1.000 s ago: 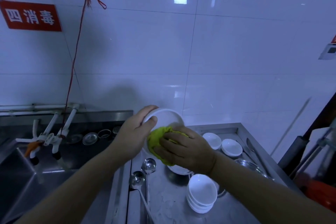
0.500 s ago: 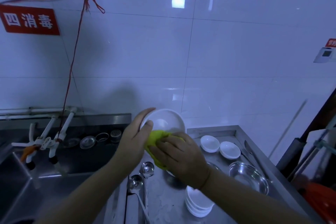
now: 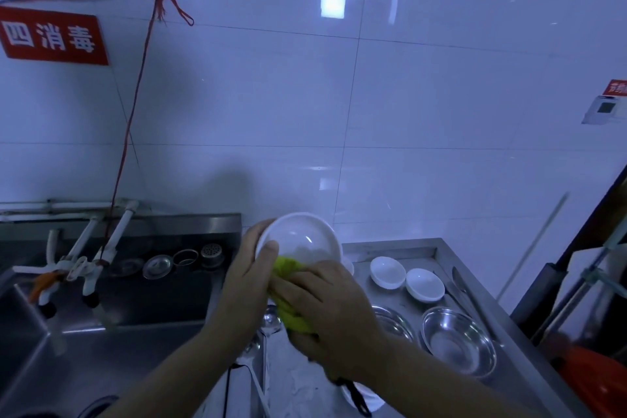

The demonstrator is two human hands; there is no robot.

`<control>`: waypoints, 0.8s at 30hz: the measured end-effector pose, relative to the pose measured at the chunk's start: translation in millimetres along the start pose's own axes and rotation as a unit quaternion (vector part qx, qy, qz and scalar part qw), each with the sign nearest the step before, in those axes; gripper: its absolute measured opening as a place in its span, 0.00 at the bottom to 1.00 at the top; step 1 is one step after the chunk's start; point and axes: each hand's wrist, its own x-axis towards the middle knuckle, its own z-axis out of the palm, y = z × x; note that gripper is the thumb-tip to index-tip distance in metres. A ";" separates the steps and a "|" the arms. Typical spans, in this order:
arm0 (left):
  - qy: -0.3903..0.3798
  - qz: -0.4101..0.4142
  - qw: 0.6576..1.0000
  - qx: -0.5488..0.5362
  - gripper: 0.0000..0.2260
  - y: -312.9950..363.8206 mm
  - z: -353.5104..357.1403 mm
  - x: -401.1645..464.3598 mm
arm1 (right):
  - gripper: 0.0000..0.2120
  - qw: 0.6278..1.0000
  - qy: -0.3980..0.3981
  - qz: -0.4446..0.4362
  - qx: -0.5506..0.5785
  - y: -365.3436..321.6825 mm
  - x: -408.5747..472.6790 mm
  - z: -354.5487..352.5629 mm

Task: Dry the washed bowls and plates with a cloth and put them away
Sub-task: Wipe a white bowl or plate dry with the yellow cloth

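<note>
My left hand (image 3: pixel 246 285) grips a white bowl (image 3: pixel 300 239) by its left rim, thumb inside, and holds it tilted above the steel counter (image 3: pixel 424 246). My right hand (image 3: pixel 330 312) grips a yellow-green cloth (image 3: pixel 290 295) and presses it against the bowl's lower part. Two small white bowls (image 3: pixel 387 271) (image 3: pixel 425 284) lie on the counter to the right. Part of a stack of white bowls (image 3: pixel 364 399) shows below my right wrist.
Two steel bowls (image 3: pixel 458 341) (image 3: pixel 393 321) sit on the counter at the right. Ladles (image 3: pixel 271 321) lie under my hands. A sink (image 3: pixel 20 332) with taps (image 3: pixel 84 268) is at the left, with strainers (image 3: pixel 157 266) on its back ledge. Dark tools lean at the far right.
The view has tipped up and the hands sit lower in it. My right hand with the cloth has slid down toward the bowl's lower edge, and more of the bowl's inside shows.
</note>
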 end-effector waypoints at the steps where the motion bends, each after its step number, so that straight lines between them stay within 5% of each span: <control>1: -0.018 0.005 1.000 0.012 0.12 1.7 -2.8 0.6 | 0.20 1.000 -0.025 -0.005 0.015 -0.6 -2.9 -3.0; 7: -0.058 0.016 0.998 0.035 0.13 8.8 -6.3 2.3 | 0.15 0.991 -0.098 -0.083 -0.048 25.5 3.4 -30.5; 12: -0.069 0.010 0.996 0.059 0.11 6.5 -3.6 7.7 | 0.20 0.995 -0.058 0.045 -0.073 17.9 20.6 -24.8; 16: -0.059 0.010 0.997 0.038 0.12 8.6 1.2 6.8 | 0.21 0.994 -0.064 0.082 0.021 3.8 30.0 -15.0; 20: -0.059 0.009 0.998 0.039 0.13 11.7 -4.7 13.6 | 0.21 0.994 -0.067 0.034 0.082 -3.1 16.7 -10.4; 24: -0.128 -0.018 0.988 0.079 0.10 14.0 -12.8 19.7 | 0.17 0.991 -0.103 -0.080 -0.019 22.1 -0.5 -21.0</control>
